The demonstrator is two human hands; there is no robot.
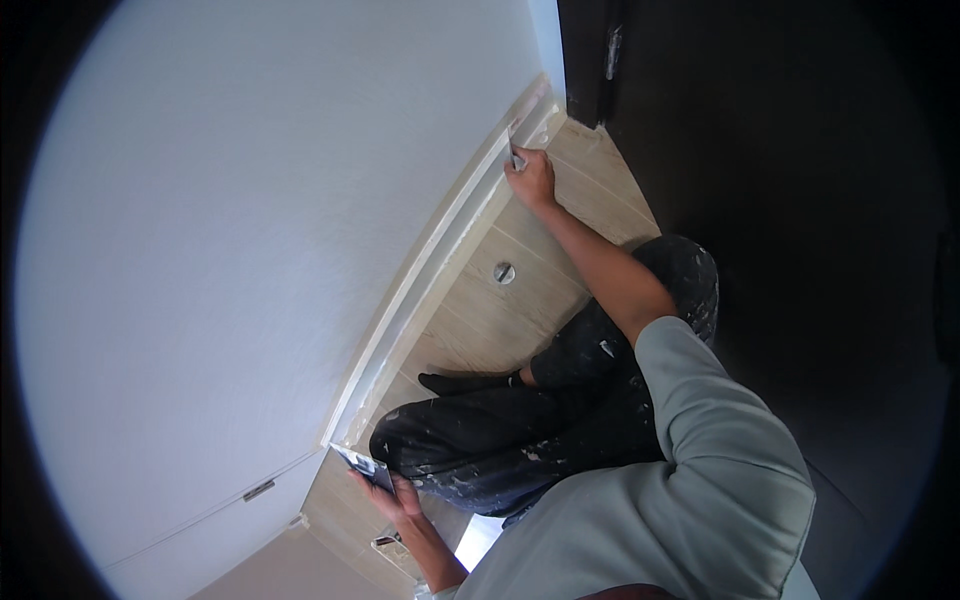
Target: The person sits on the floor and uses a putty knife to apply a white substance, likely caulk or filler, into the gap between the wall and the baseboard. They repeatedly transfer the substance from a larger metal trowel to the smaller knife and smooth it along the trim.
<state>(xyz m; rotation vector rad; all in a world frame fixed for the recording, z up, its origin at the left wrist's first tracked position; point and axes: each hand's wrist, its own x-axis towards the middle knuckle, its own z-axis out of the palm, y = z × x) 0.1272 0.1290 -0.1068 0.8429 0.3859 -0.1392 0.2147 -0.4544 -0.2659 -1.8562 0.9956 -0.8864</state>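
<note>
My right hand [533, 178] reaches out to the far end of the baseboard [428, 275]. Its fingers are closed around a putty knife [514, 155], whose blade stands at the board and is partly hidden by the fingers. Low on the left, my left hand [398, 498] grips a broad filling knife [365, 468] from beneath. White filler lies on that blade, and its outer edge is close to the near end of the baseboard. White smears run along the board and its lower edge.
A white wall [250, 230] rises behind the baseboard, with a dark door [760, 180] on the right. A round metal piece [505, 273] sits on the wood-look floor [480, 320]. My folded legs [500, 440] in paint-spotted dark trousers lie beside the board. A small metal hinge [258, 490] shows at lower left.
</note>
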